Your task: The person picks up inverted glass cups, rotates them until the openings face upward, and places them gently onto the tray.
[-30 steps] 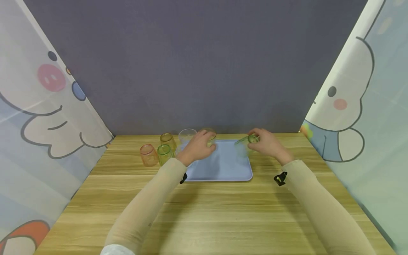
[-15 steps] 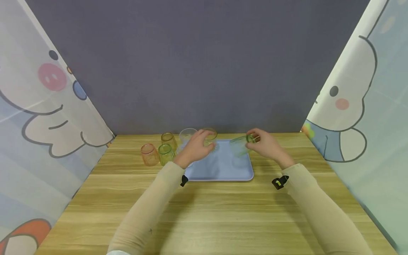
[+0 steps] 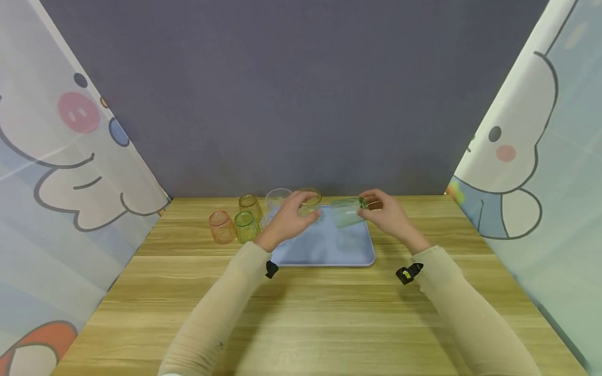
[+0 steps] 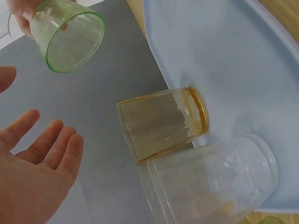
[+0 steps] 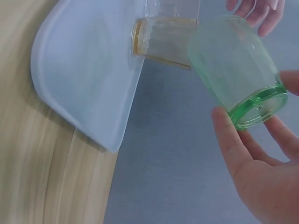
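Right hand (image 3: 386, 213) pinching its base, I hold the green glass (image 3: 348, 212) tilted above the blue tray (image 3: 334, 251), where an amber glass (image 4: 159, 125) and clear glass (image 4: 210, 179) stand; my left hand (image 3: 289, 219) is spread nearby.

small dark plus-like mark (image 3: 221, 344) on left sleeve (image 3: 217, 310); yellow arrow-like mark (image 3: 406, 274) on black right-wrist device (image 3: 416, 268)

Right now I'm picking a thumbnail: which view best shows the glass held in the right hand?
The right wrist view: the green glass appears large, wall and base clear. Head shows it small, tilted; left wrist shows its open mouth, base end cropped.
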Demonstrator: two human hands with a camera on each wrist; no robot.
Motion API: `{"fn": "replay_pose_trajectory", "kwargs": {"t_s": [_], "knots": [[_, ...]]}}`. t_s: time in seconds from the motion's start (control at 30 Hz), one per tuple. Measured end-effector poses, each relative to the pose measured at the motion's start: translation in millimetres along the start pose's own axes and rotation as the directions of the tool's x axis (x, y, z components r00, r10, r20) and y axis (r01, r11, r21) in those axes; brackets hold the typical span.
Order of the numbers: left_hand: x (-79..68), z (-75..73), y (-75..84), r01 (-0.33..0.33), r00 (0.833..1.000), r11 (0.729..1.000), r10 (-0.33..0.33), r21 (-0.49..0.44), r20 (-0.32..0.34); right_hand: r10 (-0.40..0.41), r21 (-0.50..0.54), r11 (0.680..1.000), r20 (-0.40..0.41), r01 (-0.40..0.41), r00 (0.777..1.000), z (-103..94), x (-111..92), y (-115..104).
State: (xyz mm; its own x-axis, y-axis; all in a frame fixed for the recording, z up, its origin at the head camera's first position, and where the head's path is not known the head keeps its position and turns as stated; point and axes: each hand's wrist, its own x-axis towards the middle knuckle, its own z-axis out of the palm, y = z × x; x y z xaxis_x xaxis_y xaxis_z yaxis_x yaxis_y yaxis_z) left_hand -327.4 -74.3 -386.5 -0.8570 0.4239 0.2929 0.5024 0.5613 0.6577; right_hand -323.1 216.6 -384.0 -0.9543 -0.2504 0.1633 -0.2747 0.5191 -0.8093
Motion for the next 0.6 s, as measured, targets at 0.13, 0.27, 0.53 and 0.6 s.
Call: {"fn": "replay_pose_trajectory", "kwargs": {"t_s": [0.13, 0.27, 0.53, 0.6], "knots": [[-0.1, 0.8, -0.8, -0.028, 1.000, 0.998, 0.027, -0.058, -0.016, -0.016, 0.039, 0.999, -0.004, 0.016, 1.000, 2.6, -0.4, -1.6], [-0.1, 2.8, 0.3, -0.047, 0.998, 0.992, 0.043, -0.114, -0.036, -0.030, 0.094, 0.995, -0.002, 0.030, 1.000, 4.8, -0.5, -2.4], [-0.5, 7.6, 3.9, -0.079, 0.995, 0.986, 0.069, -0.146, -0.076, -0.075, 0.156, 0.985, -0.033, 0.079, 0.997, 9.6, -0.7, -4.0], [-1.3, 8.2, 4.7, -0.074, 0.995, 0.985, 0.064, -0.156, -0.072, -0.083, 0.166, 0.982, -0.036, 0.088, 0.996, 10.6, -1.5, -4.9]]}}
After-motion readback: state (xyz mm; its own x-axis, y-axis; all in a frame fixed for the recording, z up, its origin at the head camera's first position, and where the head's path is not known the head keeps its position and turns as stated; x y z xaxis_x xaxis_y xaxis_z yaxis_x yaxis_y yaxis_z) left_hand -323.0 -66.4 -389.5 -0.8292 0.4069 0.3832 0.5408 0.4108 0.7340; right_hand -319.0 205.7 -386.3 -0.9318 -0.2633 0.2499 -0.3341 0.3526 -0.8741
